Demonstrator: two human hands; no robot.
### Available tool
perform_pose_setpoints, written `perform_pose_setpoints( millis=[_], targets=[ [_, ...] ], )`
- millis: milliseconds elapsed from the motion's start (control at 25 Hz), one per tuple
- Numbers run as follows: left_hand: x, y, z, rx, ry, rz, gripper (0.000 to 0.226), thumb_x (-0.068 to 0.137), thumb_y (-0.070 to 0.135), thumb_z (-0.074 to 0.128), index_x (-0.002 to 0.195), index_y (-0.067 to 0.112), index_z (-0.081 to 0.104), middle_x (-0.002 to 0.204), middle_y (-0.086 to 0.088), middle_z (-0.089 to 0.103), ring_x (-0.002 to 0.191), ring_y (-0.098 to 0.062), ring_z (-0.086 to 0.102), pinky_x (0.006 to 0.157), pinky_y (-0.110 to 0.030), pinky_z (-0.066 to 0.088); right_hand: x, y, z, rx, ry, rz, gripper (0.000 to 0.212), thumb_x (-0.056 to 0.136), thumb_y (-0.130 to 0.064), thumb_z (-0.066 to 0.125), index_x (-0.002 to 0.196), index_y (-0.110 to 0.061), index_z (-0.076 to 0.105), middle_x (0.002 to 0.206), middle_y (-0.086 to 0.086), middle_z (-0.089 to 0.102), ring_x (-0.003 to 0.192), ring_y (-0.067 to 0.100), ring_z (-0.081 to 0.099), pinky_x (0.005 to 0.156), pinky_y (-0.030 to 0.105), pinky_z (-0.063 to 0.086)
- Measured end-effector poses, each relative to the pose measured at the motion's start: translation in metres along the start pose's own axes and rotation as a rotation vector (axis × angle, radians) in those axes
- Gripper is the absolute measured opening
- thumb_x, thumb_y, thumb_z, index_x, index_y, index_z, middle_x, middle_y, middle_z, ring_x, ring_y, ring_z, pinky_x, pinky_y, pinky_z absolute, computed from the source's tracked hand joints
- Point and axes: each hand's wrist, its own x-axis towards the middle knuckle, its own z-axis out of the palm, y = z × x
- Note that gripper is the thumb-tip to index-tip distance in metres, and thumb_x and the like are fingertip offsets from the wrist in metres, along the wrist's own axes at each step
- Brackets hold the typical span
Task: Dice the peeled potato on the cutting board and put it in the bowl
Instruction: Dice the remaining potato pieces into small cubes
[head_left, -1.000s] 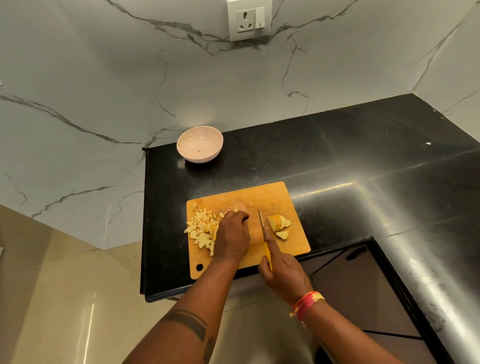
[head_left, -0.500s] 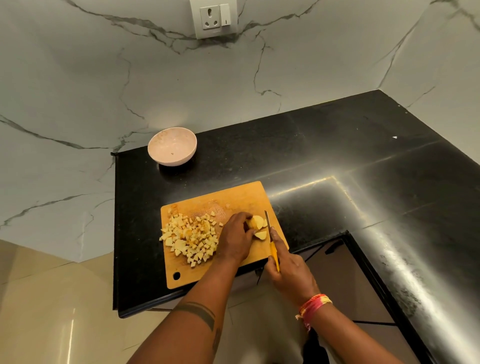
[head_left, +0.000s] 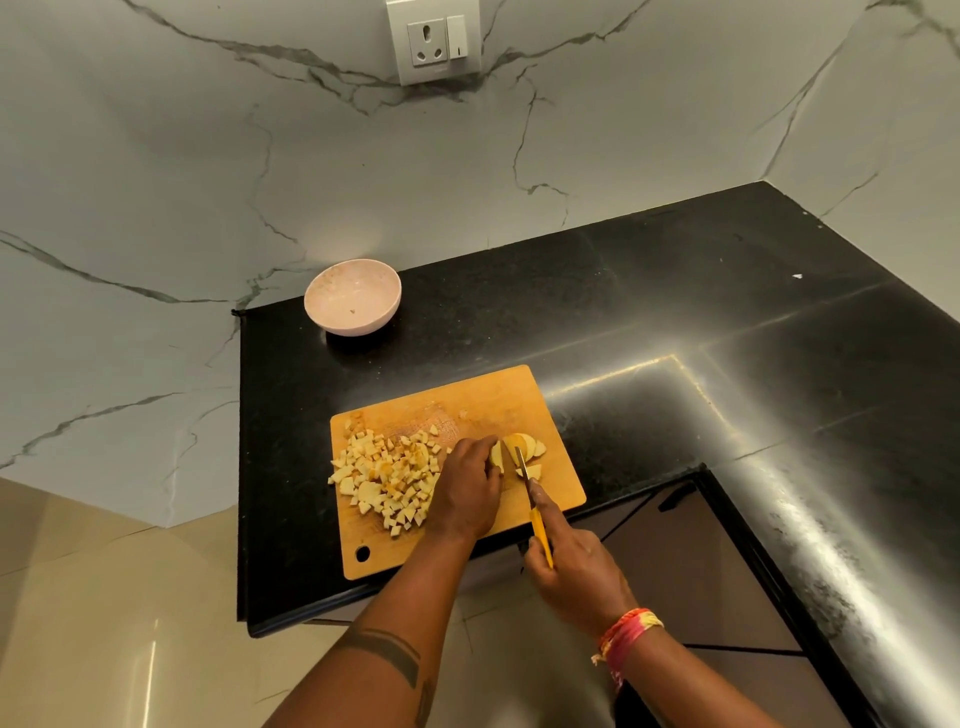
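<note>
1. Dicing was mid-way: left hand (head_left: 467, 483) curled over the last potato slices (head_left: 522, 449) on the right part of the board (head_left: 488, 400), fingertips pinning them down.
2. Right hand (head_left: 569, 571) was wrapped round the yellow handle of the knife (head_left: 527, 488), forefinger along the top, blade pointing away and lying across the slices just beside the left fingertips.
3. Whether the edge had reached the board could not be told.
4. Dice pile (head_left: 387, 480) sat on the left half of the board, touching the left hand's side; a few bits strayed near the far edge.
5. Bowl (head_left: 353, 296) stood on the black counter (head_left: 649, 312) by the wall, well apart from the board, holding no potato beyond a speck or two.
6. Judged: cutting nearly done, transfer not begun.
7. Next move likely needed short cross cuts through the slices, left fingertips tucked back from the blade.
8. After that, the pile needed scooping or sliding into the bowl, probably with the bowl brought close.
</note>
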Motion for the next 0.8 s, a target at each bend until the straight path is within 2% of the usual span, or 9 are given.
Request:
perform_pose_setpoints(
  millis=[200, 320, 600, 800],
  targets=[
    [-0.011, 0.001, -0.005, -0.065, 0.041, -0.127, 0.041, 0.093, 0.015, 0.065, 0.133, 0.022, 0.058, 0.123, 0.001, 0.058, 0.106, -0.017, 0.061, 0.094, -0.033, 0.052, 0.007, -0.012, 0.009, -0.03, -0.107, 0.018, 0.07, 0.099, -0.033, 0.044, 0.16, -0.037, 0.01, 0.069, -0.006, 0.051, 0.057, 0.01, 0.047, 0.05, 0.027, 0.032],
    [-0.021, -0.004, -0.007, -0.026, 0.016, -0.143, 0.038, 0.094, 0.018, 0.064, 0.132, 0.023, 0.057, 0.125, 0.001, 0.054, 0.107, -0.017, 0.06, 0.089, -0.034, 0.054, 0.006, -0.016, 0.012, -0.022, -0.147, 0.02, 0.07, 0.099, -0.032, 0.044, 0.16, -0.037, 0.011, 0.07, -0.006, 0.05, 0.058, 0.01, 0.046, 0.051, 0.028, 0.032],
    [-0.023, -0.002, -0.015, 0.084, -0.051, -0.153, 0.041, 0.098, 0.019, 0.059, 0.139, 0.017, 0.055, 0.14, -0.003, 0.044, 0.126, -0.024, 0.051, 0.098, -0.032, 0.045, 0.013, -0.019, 0.007, -0.053, -0.15, -0.011, 0.07, 0.098, -0.032, 0.045, 0.16, -0.037, 0.014, 0.074, -0.001, 0.057, 0.063, 0.015, 0.052, 0.056, 0.035, 0.039],
    [-0.018, -0.002, -0.017, 0.103, -0.048, -0.152, 0.036, 0.097, 0.017, 0.059, 0.133, 0.014, 0.061, 0.128, -0.003, 0.051, 0.116, -0.026, 0.056, 0.095, -0.035, 0.049, 0.029, -0.028, 0.012, -0.117, -0.18, -0.005, 0.069, 0.099, -0.035, 0.044, 0.16, -0.035, 0.012, 0.081, 0.007, 0.061, 0.069, 0.021, 0.057, 0.061, 0.038, 0.047]
  ],
)
